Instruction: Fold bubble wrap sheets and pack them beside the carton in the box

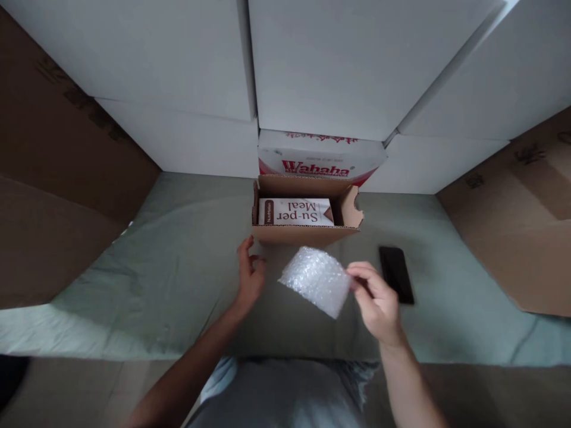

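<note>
Pinched by one corner in my right hand (373, 297) is a piece of bubble wrap (316, 279), held up over the cloth in front of me. My left hand (250, 270) holds nothing; its fingers are apart, close to the near left corner of an open cardboard box (298, 235). Inside that box lies a white carton (297, 212) with brown "Su-per Meal" print, upside down from my side. Some room shows in the box to the right of the carton.
A black phone (396, 274) lies right of my right hand on the green cloth (187, 255). Behind the open box stands a Wahaha box (319, 157), among stacked white boxes (321, 65). Large brown cartons stand at left (66, 178) and right (526, 214).
</note>
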A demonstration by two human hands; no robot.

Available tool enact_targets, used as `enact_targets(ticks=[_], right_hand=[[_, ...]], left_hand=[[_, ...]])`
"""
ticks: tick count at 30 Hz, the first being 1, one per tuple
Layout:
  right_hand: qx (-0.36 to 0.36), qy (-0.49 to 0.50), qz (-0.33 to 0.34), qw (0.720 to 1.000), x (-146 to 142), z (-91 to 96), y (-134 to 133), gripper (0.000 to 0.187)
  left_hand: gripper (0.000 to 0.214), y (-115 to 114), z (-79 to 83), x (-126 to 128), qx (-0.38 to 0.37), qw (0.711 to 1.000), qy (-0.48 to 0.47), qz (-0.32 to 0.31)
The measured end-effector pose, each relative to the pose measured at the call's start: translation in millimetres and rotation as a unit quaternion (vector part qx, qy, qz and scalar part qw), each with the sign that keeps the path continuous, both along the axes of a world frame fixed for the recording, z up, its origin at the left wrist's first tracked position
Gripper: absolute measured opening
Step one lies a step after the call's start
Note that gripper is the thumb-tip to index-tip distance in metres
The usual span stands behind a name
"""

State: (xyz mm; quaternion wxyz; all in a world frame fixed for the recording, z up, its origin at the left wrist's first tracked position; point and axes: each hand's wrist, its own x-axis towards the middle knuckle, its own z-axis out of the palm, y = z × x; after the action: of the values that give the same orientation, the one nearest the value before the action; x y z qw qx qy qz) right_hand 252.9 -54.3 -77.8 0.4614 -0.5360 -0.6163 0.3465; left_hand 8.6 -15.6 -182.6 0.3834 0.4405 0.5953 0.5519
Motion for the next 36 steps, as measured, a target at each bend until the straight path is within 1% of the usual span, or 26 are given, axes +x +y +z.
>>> enact_targets(ticks=[1, 3, 4, 5, 6, 8, 10, 12, 13, 14, 17, 19, 20, 22, 24, 25, 26, 27, 29, 31, 32, 34, 35, 36], right_hand=[[-0.061, 0.053, -0.015, 0.997, -4, -19.3, -4, 0.011], [-0.163, 0.153, -0.042, 0.974, -13, -53.3, -9, 0.014], [-0.202, 0.196, -0.048, 0.958, -19, -66.8, -12, 0.017], [-0.234, 0.227, -0.047, 0.944, -24, -77.6, -13, 0.019], [-0.262, 0.244, -0.041, 0.933, -30, -85.7, -15, 0.021], [-0.305, 0.239, -0.014, 0.922, -40, -95.3, -17, 0.023], [-0.328, 0.204, 0.020, 0.922, -48, -99.1, -17, 0.020], [-0.330, 0.171, 0.042, 0.927, -54, -100.2, -16, 0.018], [-0.327, 0.158, 0.046, 0.931, -55, -100.2, -16, 0.017], [-0.322, 0.147, 0.050, 0.934, -56, -99.8, -16, 0.016], [-0.309, 0.108, 0.070, 0.942, -54, -94.9, -19, 0.016], [-0.284, 0.089, 0.081, 0.951, -51, -89.1, -23, 0.021], [-0.266, 0.088, 0.080, 0.957, -50, -86.0, -25, 0.025], [-0.240, 0.090, 0.079, 0.963, -50, -81.2, -28, 0.029], [-0.243, 0.082, 0.071, 0.964, -52, -79.4, -30, 0.031], [-0.249, 0.074, 0.061, 0.964, -53, -79.7, -29, 0.031], [-0.251, 0.070, 0.049, 0.964, -53, -80.4, -28, 0.029], [-0.249, 0.071, 0.035, 0.965, -53, -81.4, -26, 0.026], [-0.246, 0.090, 0.014, 0.965, -48, -83.6, -22, 0.020], [-0.254, 0.113, 0.008, 0.961, -42, -86.0, -17, 0.016], [-0.260, 0.121, 0.008, 0.958, -39, -87.4, -15, 0.014], [-0.269, 0.130, 0.012, 0.954, -34, -90.7, -12, 0.015], [-0.271, 0.136, 0.015, 0.953, -34, -92.3, -12, 0.018], [-0.271, 0.142, 0.016, 0.952, -34, -93.7, -13, 0.020]], left_hand=[[0.043, -8, 4.8, -2, -0.007, 1.000, -0.002, -0.013], [0.025, -24, 13.7, -4, -0.054, 0.995, -0.033, -0.083], [0.023, -31, 17.3, -3, -0.090, 0.985, -0.053, -0.136], [0.025, -37, 20.4, -1, -0.124, 0.972, -0.078, -0.183], [0.030, -42, 22.9, 2, -0.153, 0.959, -0.104, -0.216], [0.045, -49, 26.9, 9, -0.179, 0.937, -0.149, -0.259], [0.062, -52, 29.8, 16, -0.166, 0.925, -0.166, -0.299], [0.070, -55, 31.2, 22, -0.156, 0.916, -0.140, -0.343], [0.071, -56, 30.8, 24, -0.158, 0.915, -0.121, -0.352], [0.069, -57, 29.7, 27, -0.164, 0.917, -0.104, -0.349], [0.058, -60, 23.0, 32, -0.185, 0.934, -0.089, -0.293], [0.052, -62, 19.2, 34, -0.183, 0.943, -0.071, -0.267], [0.051, -64, 18.3, 34, -0.174, 0.948, -0.044, -0.263], [0.053, -67, 18.5, 35, -0.143, 0.955, 0.024, -0.260], [0.065, -69, 19.7, 36, -0.110, 0.953, 0.052, -0.276], [0.070, -70, 19.9, 36, -0.101, 0.952, 0.038, -0.286], [0.071, -71, 19.4, 36, -0.108, 0.951, 0.006, -0.290], [0.066, -71, 18.1, 34, -0.129, 0.949, -0.036, -0.286], [0.050, -69, 13.1, 29, -0.192, 0.942, -0.108, -0.253], [0.047, -66, 6.0, 21, -0.242, 0.935, -0.142, -0.218], [0.047, -64, 2.4, 17, -0.245, 0.937, -0.143, -0.203], [0.050, -62, -2.9, 11, -0.201, 0.959, -0.119, -0.162], [0.055, -62, -4.1, 10, -0.160, 0.974, -0.082, -0.135], [0.057, -62, -4.1, 10, -0.109, 0.987, -0.024, -0.112]])
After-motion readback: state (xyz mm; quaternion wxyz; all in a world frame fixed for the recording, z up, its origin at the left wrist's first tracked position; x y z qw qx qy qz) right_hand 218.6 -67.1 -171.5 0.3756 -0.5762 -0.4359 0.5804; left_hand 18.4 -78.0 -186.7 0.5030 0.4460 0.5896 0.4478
